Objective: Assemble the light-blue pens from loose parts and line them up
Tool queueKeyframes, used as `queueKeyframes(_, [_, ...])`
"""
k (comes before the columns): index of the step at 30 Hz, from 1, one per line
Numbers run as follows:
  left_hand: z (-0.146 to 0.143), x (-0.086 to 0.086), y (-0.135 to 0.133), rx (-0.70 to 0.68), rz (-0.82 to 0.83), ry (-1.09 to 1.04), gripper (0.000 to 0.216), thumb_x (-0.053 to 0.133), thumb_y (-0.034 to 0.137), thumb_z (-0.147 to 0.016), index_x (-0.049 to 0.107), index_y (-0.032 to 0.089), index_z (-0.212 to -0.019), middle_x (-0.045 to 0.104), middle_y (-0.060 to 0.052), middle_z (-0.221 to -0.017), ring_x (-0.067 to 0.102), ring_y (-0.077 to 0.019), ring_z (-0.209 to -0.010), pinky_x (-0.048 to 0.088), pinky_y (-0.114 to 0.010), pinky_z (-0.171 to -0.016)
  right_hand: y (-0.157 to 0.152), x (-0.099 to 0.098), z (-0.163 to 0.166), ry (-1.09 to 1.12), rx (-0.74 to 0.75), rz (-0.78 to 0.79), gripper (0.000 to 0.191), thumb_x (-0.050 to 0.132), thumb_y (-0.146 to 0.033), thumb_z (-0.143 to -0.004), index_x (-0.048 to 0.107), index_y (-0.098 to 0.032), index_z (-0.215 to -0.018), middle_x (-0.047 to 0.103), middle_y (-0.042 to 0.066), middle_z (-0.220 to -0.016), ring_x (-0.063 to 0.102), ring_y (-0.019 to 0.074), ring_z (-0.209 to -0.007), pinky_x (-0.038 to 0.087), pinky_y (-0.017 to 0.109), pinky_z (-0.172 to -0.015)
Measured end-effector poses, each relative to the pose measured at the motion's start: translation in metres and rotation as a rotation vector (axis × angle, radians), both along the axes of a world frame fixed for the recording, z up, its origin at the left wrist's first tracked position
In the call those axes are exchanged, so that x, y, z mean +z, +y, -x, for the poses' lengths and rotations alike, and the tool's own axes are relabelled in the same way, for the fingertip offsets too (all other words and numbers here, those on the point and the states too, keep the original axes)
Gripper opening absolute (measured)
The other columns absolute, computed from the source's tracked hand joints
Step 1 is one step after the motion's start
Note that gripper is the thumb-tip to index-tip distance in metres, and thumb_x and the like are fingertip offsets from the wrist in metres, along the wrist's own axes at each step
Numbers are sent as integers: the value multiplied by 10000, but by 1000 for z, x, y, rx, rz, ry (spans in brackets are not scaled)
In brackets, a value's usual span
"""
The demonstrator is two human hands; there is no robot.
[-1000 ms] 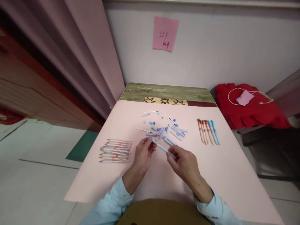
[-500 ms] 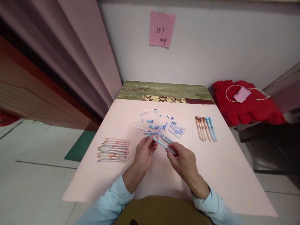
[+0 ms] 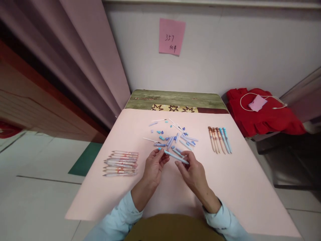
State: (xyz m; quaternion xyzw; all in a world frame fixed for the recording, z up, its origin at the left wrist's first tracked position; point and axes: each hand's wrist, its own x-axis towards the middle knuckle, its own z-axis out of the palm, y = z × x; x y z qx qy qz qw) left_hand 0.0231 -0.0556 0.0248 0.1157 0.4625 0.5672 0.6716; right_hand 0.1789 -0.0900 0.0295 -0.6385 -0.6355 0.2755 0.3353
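My left hand (image 3: 154, 165) pinches a light blue pen (image 3: 175, 156) near its turquoise-topped end. The pen slants down to the right between my hands. My right hand (image 3: 194, 169) is loosely closed around its lower end, with the thumb a little off the barrel. Just beyond my hands lie loose pen parts: lilac and blue barrels (image 3: 170, 142), small turquoise caps (image 3: 162, 138), dark blue pieces (image 3: 184, 129) and thin white refills (image 3: 150, 140). A light blue barrel (image 3: 186, 144) rests among them on the right side of the pile.
Pale pens with pinkish markings (image 3: 120, 163) lie in a stack at the left. Brown-topped pens (image 3: 216, 140) and blue pens (image 3: 227, 142) stand in a row at the right. A pale pink sheet (image 3: 238, 194) covers the table. A red cloth (image 3: 271, 117) bears a white cable.
My right hand has loosened around the pen's lower end, and more of the barrel shows. My left hand keeps its pinch. The view has tilted slightly up.
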Motion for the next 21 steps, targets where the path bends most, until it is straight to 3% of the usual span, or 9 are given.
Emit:
queueKeyframes(5, [1,0,-2,2,-15,-21,315,859,262,-654,663,145,-871,687,-24,-789,645,-127,-719,540,-255,-711,0,-2,2,-4,-27,-24,101,543,-328,-880,538,-234,-916,642,-28,-685,607,152,-563,408,241,-558])
queueKeyframes(11, [-2,3,-6,-37,-67,-54,326,855,166,-637,674,165,-908,700,-11,-831,640,-119,-738,516,-268,-750,-6,-1,5,16,-68,-95,115,552,-326,-874,552,-227,-933,677,-16,-747,626,138,-586,426,231,-580])
queueKeyframes(15, [-5,4,-8,-27,-91,-36,304,857,155,-616,686,153,-868,697,-7,-810,625,-113,-750,490,-258,-757,-11,0,4,6,-70,-99,163,542,-373,-901,589,-218,-900,673,-11,-696,612,136,-563,409,227,-566])
queueKeyframes(19, [-7,4,-10,-30,-118,3,312,855,172,-629,694,149,-895,706,-22,-855,622,-118,-789,477,-264,-782,-13,3,1,-11,-30,-33,363,421,-446,-972,643,-218,-797,646,-2,-598,600,142,-525,376,231,-540])
queueKeyframes(21, [-8,4,-11,-19,-113,20,327,856,175,-627,691,151,-908,707,-28,-865,622,-123,-804,472,-268,-786,-14,3,0,-12,-19,-14,381,410,-471,-976,667,-223,-843,652,-1,-603,608,147,-533,377,234,-546])
